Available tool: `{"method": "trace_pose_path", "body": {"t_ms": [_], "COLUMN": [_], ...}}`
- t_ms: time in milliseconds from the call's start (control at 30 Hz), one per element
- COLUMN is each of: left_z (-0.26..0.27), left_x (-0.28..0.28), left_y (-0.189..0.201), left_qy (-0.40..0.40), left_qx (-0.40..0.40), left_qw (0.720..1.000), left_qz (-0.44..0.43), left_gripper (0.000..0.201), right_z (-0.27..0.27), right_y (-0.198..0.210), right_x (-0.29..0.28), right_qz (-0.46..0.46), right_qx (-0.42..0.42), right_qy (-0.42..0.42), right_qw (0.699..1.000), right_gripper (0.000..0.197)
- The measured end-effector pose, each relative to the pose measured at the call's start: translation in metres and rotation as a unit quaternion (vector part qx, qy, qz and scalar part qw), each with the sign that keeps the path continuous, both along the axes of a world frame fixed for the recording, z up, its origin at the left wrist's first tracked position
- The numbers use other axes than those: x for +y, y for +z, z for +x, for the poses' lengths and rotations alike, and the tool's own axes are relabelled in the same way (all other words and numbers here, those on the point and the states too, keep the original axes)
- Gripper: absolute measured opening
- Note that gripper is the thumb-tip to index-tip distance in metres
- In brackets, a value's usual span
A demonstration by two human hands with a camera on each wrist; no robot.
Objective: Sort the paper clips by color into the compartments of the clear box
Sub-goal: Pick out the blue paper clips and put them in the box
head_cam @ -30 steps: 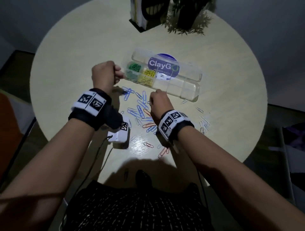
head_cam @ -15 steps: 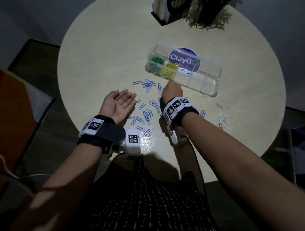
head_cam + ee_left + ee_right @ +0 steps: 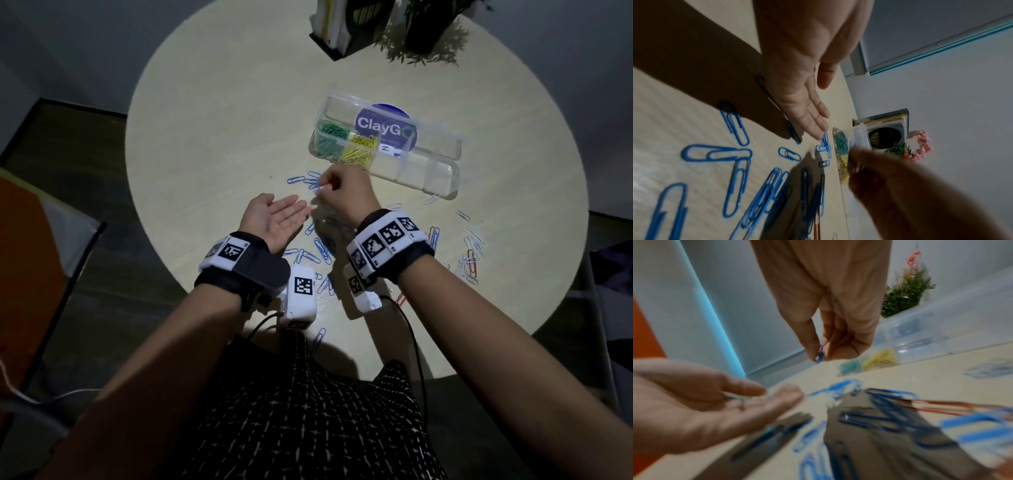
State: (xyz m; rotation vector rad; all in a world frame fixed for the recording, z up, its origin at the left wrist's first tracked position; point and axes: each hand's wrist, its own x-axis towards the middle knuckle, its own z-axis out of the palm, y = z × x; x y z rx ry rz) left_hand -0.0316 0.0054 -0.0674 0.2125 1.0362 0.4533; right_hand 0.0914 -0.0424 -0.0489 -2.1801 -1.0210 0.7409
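Blue paper clip (image 3: 819,355) pinched by right hand (image 3: 830,318) — fingertips only.

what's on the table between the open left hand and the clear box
In the head view, loose blue paper clips lie on the table between the left hand and the clear box. The right hand, pinching one blue clip, hovers there too.

You sit in an office-like room: a round pale desk (image 3: 212,137), a black file holder with books (image 3: 346,24), a potted plant (image 3: 428,37) and plain grey walls.
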Motion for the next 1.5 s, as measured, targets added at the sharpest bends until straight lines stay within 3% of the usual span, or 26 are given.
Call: {"method": "trace_pose_path", "body": {"t_ms": [100,167,300,533,633,767,967,1100,1267,1367,1500], "left_z": [0.003,0.003,0.002,-0.012,-0.009,-0.002,0.002,0.005,0.010,0.009,0.005], "left_x": [0.001,0.004,0.015,0.027,0.025,0.027,0.024,0.022,0.017,0.018,0.022], "left_y": [-0.001,-0.003,-0.003,-0.009,-0.008,-0.007,-0.007,-0.006,-0.001,-0.001,-0.007], "left_qy": [0.004,0.027,0.033,-0.023,-0.018,0.009,0.052,0.064,0.075,0.105,0.090], "left_qx": [-0.001,-0.007,0.006,-0.022,-0.010,0.009,-0.003,-0.022,-0.080,-0.090,-0.026], "left_qw": [1.000,0.999,0.999,0.999,1.000,1.000,0.999,0.998,0.994,0.990,0.995], "left_qz": [-0.010,-0.020,-0.019,-0.020,-0.015,-0.011,-0.009,0.003,-0.010,-0.034,-0.034], "left_gripper": [0.045,0.045,0.040,0.040,0.038,0.036,0.038,0.038,0.047,0.049,0.044], "right_z": [-0.010,-0.003,0.022,0.033,0.030,0.025,0.019,0.015,-0.015,-0.021,-0.005], "right_y": [0.009,0.007,-0.007,-0.028,-0.033,-0.033,-0.026,-0.015,0.013,0.019,0.015], "right_x": [0.009,0.016,0.023,0.039,0.042,0.040,0.028,0.025,0.030,0.035,0.048], "right_qz": [0.007,0.021,-0.011,-0.120,-0.157,-0.177,-0.150,-0.045,0.031,0.036,0.045], "right_qx": [0.035,0.038,-0.074,-0.150,-0.166,-0.169,-0.113,-0.054,0.003,-0.001,-0.044], "right_qy": [0.045,0.021,-0.037,0.063,0.083,0.101,0.080,0.002,0.067,0.110,0.062], "right_qw": [0.998,0.999,0.997,0.979,0.970,0.964,0.979,0.998,0.997,0.993,0.996], "right_gripper": [0.012,0.002,0.018,0.019,0.030,0.024,0.011,0.013,0.012,0.014,0.015]}}
